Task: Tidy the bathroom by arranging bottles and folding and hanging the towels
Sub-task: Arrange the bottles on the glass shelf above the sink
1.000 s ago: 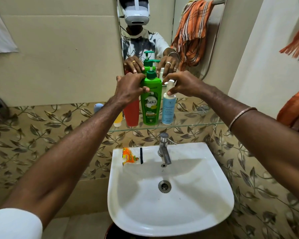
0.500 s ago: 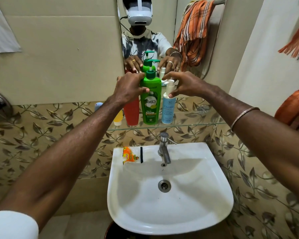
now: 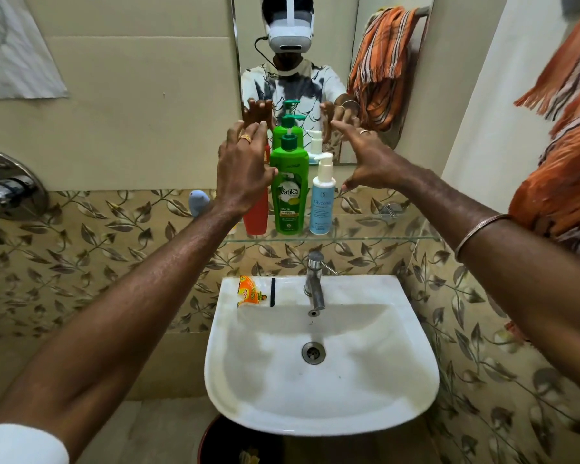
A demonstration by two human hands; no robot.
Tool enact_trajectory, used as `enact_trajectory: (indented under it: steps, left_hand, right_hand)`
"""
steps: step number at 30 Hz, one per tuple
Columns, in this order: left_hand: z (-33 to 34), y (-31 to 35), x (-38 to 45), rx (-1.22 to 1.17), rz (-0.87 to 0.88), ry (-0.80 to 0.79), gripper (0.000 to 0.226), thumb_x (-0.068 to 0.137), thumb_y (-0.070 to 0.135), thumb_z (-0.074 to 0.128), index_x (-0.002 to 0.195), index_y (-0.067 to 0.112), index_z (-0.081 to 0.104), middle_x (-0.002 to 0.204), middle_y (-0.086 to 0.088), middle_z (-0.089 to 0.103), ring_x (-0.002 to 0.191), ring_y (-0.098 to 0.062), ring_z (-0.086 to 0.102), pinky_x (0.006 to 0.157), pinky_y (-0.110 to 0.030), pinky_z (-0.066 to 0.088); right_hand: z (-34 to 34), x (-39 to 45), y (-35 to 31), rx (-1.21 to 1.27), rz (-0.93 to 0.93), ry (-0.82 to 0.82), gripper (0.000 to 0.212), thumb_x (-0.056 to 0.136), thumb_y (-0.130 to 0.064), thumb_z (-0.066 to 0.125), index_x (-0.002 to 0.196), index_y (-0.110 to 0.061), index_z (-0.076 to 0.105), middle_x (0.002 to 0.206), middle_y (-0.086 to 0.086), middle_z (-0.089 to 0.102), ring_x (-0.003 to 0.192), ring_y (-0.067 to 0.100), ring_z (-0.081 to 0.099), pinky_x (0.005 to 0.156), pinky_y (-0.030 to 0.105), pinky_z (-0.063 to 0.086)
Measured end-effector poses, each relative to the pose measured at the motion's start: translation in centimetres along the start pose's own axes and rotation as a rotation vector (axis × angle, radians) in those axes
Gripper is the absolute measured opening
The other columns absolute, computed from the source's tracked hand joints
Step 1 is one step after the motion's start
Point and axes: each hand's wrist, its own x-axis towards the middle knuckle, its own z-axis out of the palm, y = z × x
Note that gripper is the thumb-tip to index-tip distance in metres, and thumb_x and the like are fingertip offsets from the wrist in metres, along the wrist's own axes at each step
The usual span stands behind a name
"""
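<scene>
A green pump bottle (image 3: 289, 190) stands upright on the glass shelf (image 3: 365, 238), between a red bottle (image 3: 256, 216) and a pale blue pump bottle (image 3: 322, 202). My left hand (image 3: 243, 167) hovers just left of the green bottle with fingers spread, its thumb at the bottle's shoulder, partly hiding the red bottle. My right hand (image 3: 369, 157) is held open to the right of the blue bottle, apart from it. An orange striped towel (image 3: 563, 162) hangs at the right edge.
A white sink (image 3: 318, 380) with a steel tap (image 3: 314, 284) sits under the shelf; an orange sachet (image 3: 249, 293) lies on its rim. A blue-grey object (image 3: 198, 202) stands left on the shelf. The mirror (image 3: 375, 152) shows the person and the towel.
Both hands have let go of the bottle tops and opened, drawing slightly apart and back. The three bottles stay upright in a row on the shelf.
</scene>
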Motion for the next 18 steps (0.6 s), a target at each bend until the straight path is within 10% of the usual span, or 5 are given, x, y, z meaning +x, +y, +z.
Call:
enact_trajectory:
  steps: [18]
  left_hand:
    - [-3.6, 7.5, -5.8, -0.373, 0.163, -0.026, 0.072, 0.084, 0.038, 0.074, 0.145, 0.012, 0.046, 0.133, -0.023, 0.059, 0.140, -0.034, 0.037, 0.106, -0.052, 0.040]
  right_hand:
    - [-5.6, -13.1, -7.0, -0.340, 0.070, 0.282, 0.072, 0.081, -0.019, 0.078, 0.144, -0.029, 0.046, 0.132, 0.014, 0.059, 0.119, 0.030, 0.056, 0.093, 0.041, 0.051]
